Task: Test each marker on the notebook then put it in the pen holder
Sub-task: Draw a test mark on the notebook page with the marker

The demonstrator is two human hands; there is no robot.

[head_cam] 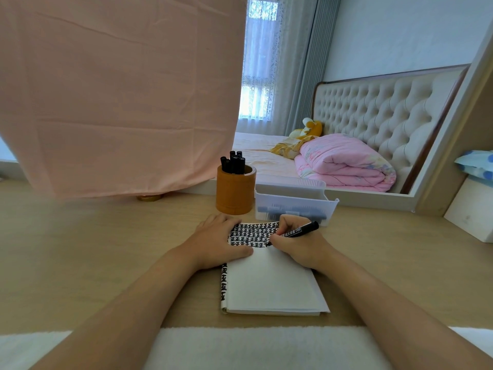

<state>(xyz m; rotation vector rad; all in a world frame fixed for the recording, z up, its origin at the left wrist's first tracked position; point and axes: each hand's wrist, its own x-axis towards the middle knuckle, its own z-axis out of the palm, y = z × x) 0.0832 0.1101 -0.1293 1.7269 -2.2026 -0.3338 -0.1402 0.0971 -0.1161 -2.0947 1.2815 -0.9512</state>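
marker is pinched in right hand, tip on notebook, barrel slanting right; pen holder stands toward far edge of desk, nearer flat left hand.

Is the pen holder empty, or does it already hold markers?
Not empty. The pen holder stands upright, and several black markers stick out of its open top, caps upward.

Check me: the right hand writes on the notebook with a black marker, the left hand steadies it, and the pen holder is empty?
Not empty: the head view shows several black markers standing in the pen holder. The rest holds: right hand writing on the notebook with a marker, left hand steadying it.
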